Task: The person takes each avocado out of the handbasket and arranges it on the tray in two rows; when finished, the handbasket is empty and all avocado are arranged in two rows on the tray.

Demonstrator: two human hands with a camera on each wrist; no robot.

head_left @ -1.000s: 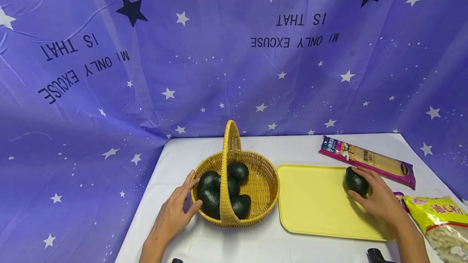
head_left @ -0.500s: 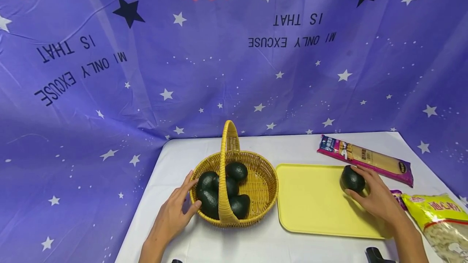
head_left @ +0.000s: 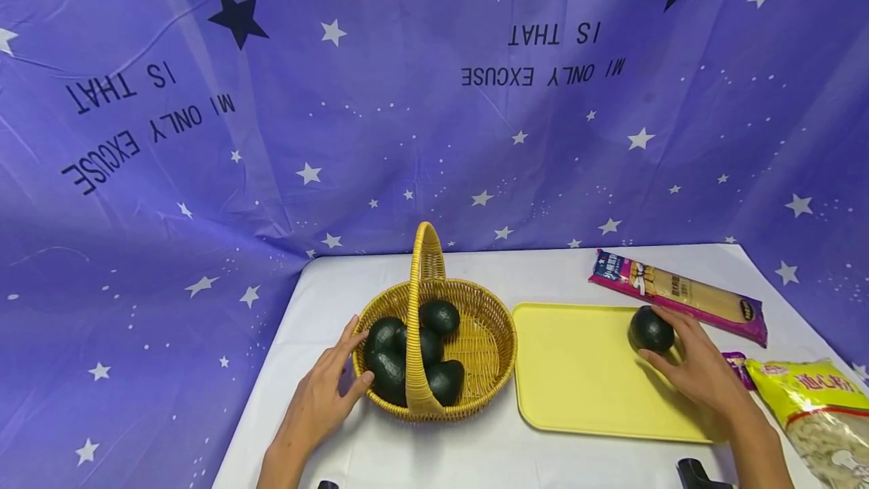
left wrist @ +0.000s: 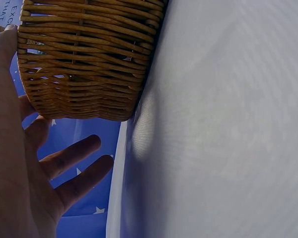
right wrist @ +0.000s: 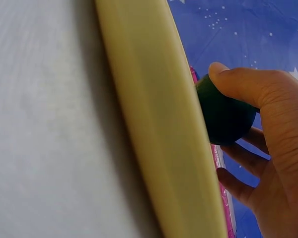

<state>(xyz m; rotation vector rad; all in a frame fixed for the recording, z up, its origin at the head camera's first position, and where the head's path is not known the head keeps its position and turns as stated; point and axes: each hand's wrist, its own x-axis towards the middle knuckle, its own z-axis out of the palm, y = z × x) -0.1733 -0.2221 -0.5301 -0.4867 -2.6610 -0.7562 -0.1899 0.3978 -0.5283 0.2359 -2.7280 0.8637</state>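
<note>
Our right hand (head_left: 699, 368) pinches the avocado (head_left: 649, 330) — probably firm, smooth and slippery, best held round its middle — while our left hand (head_left: 323, 392) rests spread against the basket (head_left: 482, 353).

The table (head_left: 489, 459) was viewed from the head, facing forward and down, while the basket (left wrist: 89, 64) and the tray (right wrist: 161, 114), shared with that view, were seen low, close and tipped sideways from the left and right wrists respectively.

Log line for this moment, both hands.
left hand: touches basket; right hand: grips avocado; at: yellow tray; in basket: more avocados
</note>
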